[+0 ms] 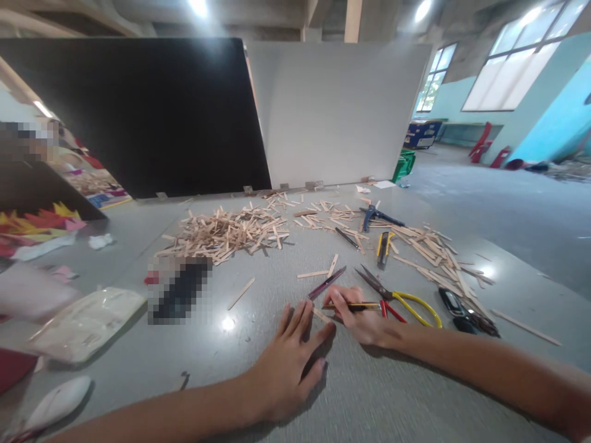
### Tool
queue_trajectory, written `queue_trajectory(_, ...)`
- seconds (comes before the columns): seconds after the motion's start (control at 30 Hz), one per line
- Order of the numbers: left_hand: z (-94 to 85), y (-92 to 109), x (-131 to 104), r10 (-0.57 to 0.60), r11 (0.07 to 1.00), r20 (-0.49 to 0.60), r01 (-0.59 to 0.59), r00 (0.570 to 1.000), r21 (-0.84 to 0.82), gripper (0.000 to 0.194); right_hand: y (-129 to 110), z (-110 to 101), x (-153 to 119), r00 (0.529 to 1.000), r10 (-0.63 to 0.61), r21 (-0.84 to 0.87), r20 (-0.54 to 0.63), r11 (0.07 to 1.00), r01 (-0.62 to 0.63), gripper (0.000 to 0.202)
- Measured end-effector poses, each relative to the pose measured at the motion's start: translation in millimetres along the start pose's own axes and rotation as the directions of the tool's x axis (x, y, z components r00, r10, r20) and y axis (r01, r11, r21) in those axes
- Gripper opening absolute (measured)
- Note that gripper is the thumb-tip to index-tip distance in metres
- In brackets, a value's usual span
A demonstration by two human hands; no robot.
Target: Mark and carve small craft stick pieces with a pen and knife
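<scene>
My right hand (353,314) grips a pencil (362,306), its tip down by a short wooden stick (322,315). That stick lies flat on the grey table, under the fingertips of my left hand (295,351), whose fingers are stretched out. Just beyond both hands is a dark purple, pen-like tool (327,283). Two loose sticks (318,274) rest behind it, touching or nearly so. To the right of my right hand lie scissors with yellow handles (397,296), and red handles (392,312) of another tool show partly behind the hand.
A large heap of wooden sticks (231,231) lies at the back left, with more sticks (434,252) at right. Nearby are a yellow cutter (383,249) and a blue hand tool (376,216). Black and white panels (332,117) stand behind. A plastic packet (87,323) lies left.
</scene>
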State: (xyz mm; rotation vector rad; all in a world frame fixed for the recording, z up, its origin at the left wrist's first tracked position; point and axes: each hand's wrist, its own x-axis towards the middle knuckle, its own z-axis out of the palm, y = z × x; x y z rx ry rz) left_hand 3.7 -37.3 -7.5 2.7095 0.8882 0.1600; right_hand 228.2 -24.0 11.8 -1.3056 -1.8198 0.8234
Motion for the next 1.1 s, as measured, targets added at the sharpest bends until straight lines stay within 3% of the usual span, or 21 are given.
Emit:
queue_trajectory(0.3,2.2,-1.0,1.3,-0.024,0.998,0.017,0.025,1.0,-0.061,0.067,-0.1,-2.4,-0.1,0.996,-0.056,-0.14,-0.065,0.989,0.046,0.085)
queue_trajectory(0.67,15.2,-8.1,-2.0,0.033,0.999,-0.095,-0.037,0.995,-0.038,0.071,4.3,-0.4,-0.2,0.994,-0.093,-0.111,-0.056,0.99,0.086,0.082)
queue_trajectory(0.83,17.9,-8.2,-2.5,0.036,0.999,-0.109,-0.04,0.993,-0.034,0.072,2.5,-7.1,0.8,0.979,-0.2,-0.149,-0.024,0.969,0.194,0.064)
queue_trajectory(0.93,19.7,-7.7,-2.6,0.033,0.999,-0.148,-0.038,0.988,-0.031,0.077,1.9,-9.0,0.6,0.958,-0.286,-0.259,0.024,0.924,0.282,0.046)
queue_trajectory(1.1,20.6,-4.1,-2.0,-0.001,1.0,-0.167,0.001,0.986,0.005,0.08,8.9,-4.4,1.0,0.969,-0.227,-0.402,0.095,0.882,0.246,0.022)
